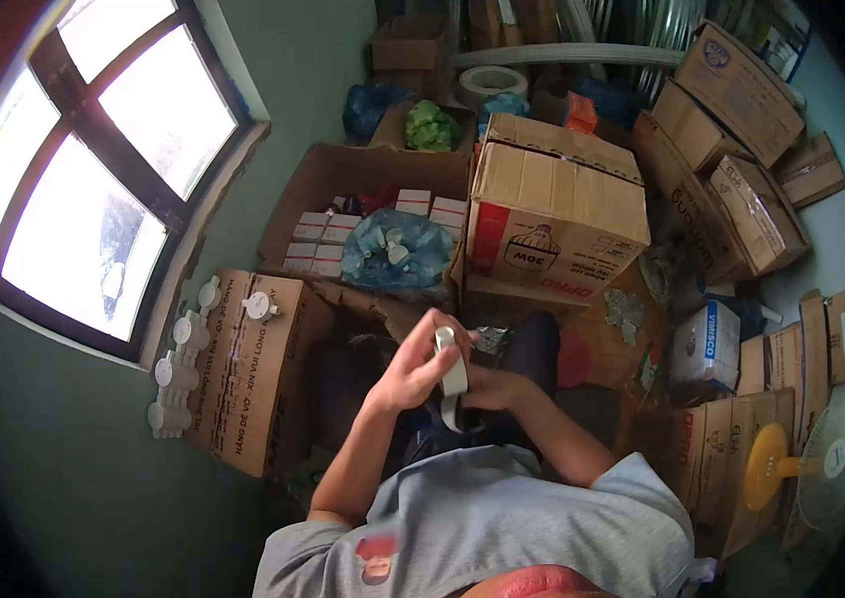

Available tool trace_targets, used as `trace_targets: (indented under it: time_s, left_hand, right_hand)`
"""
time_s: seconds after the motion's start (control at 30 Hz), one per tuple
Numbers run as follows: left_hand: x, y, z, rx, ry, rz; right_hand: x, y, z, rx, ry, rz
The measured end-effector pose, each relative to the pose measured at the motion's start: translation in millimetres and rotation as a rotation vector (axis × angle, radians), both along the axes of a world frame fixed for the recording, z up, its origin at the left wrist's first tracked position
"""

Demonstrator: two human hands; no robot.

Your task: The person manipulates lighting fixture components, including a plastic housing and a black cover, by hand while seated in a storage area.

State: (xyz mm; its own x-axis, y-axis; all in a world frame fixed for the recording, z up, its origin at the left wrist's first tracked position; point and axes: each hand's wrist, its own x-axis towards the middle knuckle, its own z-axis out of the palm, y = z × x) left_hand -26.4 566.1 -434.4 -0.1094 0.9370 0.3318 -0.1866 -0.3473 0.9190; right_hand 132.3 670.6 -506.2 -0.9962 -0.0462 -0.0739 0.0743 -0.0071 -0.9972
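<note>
My left hand [411, 369] is closed around the upper end of a white curved piece [454, 379], which hangs down in front of my lap. Close beside it on the right, my right hand [487, 387] has bent fingers partly hidden behind the piece; what they grip cannot be made out. Several white round fittings [178, 374] stand in a row along the left edge of a cardboard box [248, 384], and one more white fitting [260, 307] lies on its top. A blue plastic bag [398, 249] with white pieces inside rests in an open carton [293, 204] ahead.
Small white boxes [327, 239] fill part of the open carton. A large bulb carton [557, 214] stands to its right. Further right are stacked cardboard boxes [741, 95], a blue-and-white box [704, 347] and a yellow fan [767, 466]. A window [69, 85] is at the left.
</note>
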Motion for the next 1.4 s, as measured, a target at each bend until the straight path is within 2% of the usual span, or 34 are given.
trace_targets:
  time_s: [0.03,0.1,0.17,0.2,0.23,0.3,0.33,0.37,0.43,0.47,0.53,0.57,0.63,0.7,0.77,0.83,0.87,0.93,0.97,1.0,1.03,1.1,1.13,1.17,1.23,1.27,1.33,1.4]
  left_hand:
    - [-2,0,-1,0.045,-0.075,-0.156]
    - [-6,3,-4,0.059,-0.164,-0.231]
    - [-16,5,1,0.072,-0.123,-0.02]
    - [-18,7,-1,0.057,-0.105,0.079]
    - [-17,7,-3,0.052,-0.105,0.086]
    - [-8,4,5,-0.152,0.23,0.411]
    - [1,4,11,-0.147,0.344,0.559]
    - [9,5,12,-0.174,0.361,0.651]
    - [18,9,-5,-0.115,0.357,0.79]
    - [19,8,-7,-0.11,0.311,0.797]
    - [16,3,-10,-0.072,0.217,0.761]
    - [9,-2,-9,-0.087,0.213,0.791]
    - [-4,-17,-5,-0.178,0.134,0.499]
    - [-17,-30,-21,-0.203,-0.047,0.369]
    - [-25,-47,-36,-0.168,-0.027,0.364]
    - [-31,-62,-50,-0.17,-0.112,0.354]
    - [-35,-69,-56,-0.267,-0.281,0.419]
    - [-63,-83,-85,-0.304,-0.368,0.707]
    - [-82,-88,-95,-0.263,-0.493,0.858]
    - [-101,-92,-99,-0.217,-0.496,1.096]
    - [-130,-105,-112,-0.325,-0.332,1.288]
    - [-184,-120,-132,-0.368,0.007,1.704]
    - [-206,-126,-134,-0.508,0.033,1.835]
    - [-230,-133,-149,-0.608,0.241,1.967]
    - [-256,-135,-159,-0.725,0.432,1.952]
    - [-261,-134,-165,-0.704,0.568,1.868]
    - [-267,-130,-176,-0.699,0.814,1.76]
    - [-263,-129,-159,-0.754,0.766,1.728]
  right_hand:
    - [4,3,-2,0.104,-0.122,0.092]
    - [-6,-15,73,0.069,-0.607,0.035]
    - [-13,-26,11,-0.03,0.018,-0.309]
    - [-20,-18,6,-0.048,0.068,-0.275]
    - [-20,-18,1,-0.054,0.067,-0.268]
    - [-26,-24,21,0.283,0.066,-0.581]
    - [-32,-24,12,0.297,0.114,-0.664]
    - [-34,-25,10,0.283,0.108,-0.631]
    - [-35,-22,9,0.573,0.025,-0.736]
    - [-37,-22,11,0.564,0.026,-0.69]
    - [-39,-24,16,0.506,-0.005,-0.833]
    - [-39,-23,19,0.499,-0.008,-0.799]
    - [-35,-18,22,0.384,0.019,-0.95]
    - [-26,-5,12,0.297,0.031,-0.935]
    - [-20,3,1,0.21,0.041,-0.928]
    - [-15,5,-7,0.015,0.101,-0.81]
    - [-14,0,-8,-0.22,0.12,-0.763]
    - [-13,-3,-11,-0.4,0.021,-0.728]
    - [-13,-7,-4,-0.526,0.004,-0.725]
    - [-11,-9,-9,-0.427,0.078,-0.682]
    - [-9,-11,-8,-0.423,0.075,-0.675]
    - [-7,-15,-4,-0.16,0.141,-0.596]
    - [-3,-15,-11,-0.338,0.114,-0.614]
    - [-2,-16,-11,-0.339,0.111,-0.61]
    - [-3,-17,-7,-0.456,0.084,-0.574]
    - [-4,-18,-5,-0.455,0.084,-0.57]
    - [-6,-19,-1,-0.259,0.145,-0.545]
    - [-7,-17,1,-0.262,0.209,-0.524]
